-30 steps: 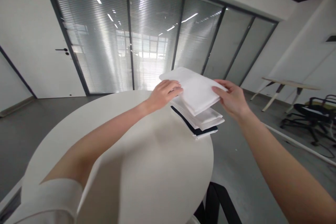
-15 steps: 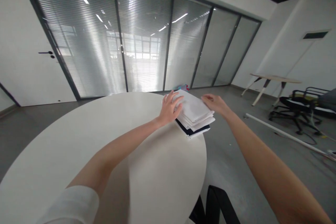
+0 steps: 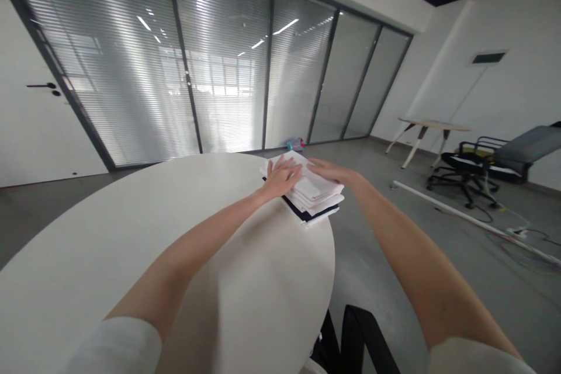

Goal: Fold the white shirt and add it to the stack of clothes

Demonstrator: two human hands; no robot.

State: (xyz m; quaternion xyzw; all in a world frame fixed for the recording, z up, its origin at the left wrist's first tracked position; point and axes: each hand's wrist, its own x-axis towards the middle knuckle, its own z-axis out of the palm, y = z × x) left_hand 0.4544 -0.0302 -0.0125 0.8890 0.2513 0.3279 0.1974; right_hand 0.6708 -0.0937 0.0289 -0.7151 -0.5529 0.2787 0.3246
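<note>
Head: stack point(image 3: 313, 188), long axis toward far left

Left hand point(image 3: 280, 177), one; right hand point(image 3: 328, 170), one. Stack of folded cloths point(image 3: 318, 186), one (layers overlapping, their exact number unclear); dark layer point(image 3: 302, 214) within it, one. Round worktop point(image 3: 175, 216), one. Background table point(image 3: 438, 125), one. Glazed panels point(image 3: 228, 70), five. Door handle point(image 3: 41, 86), one. White floor pole point(image 3: 473, 220), one. Dark wall plate point(image 3: 489, 58), one. Teal-and-red item point(image 3: 295, 144), one.
</note>
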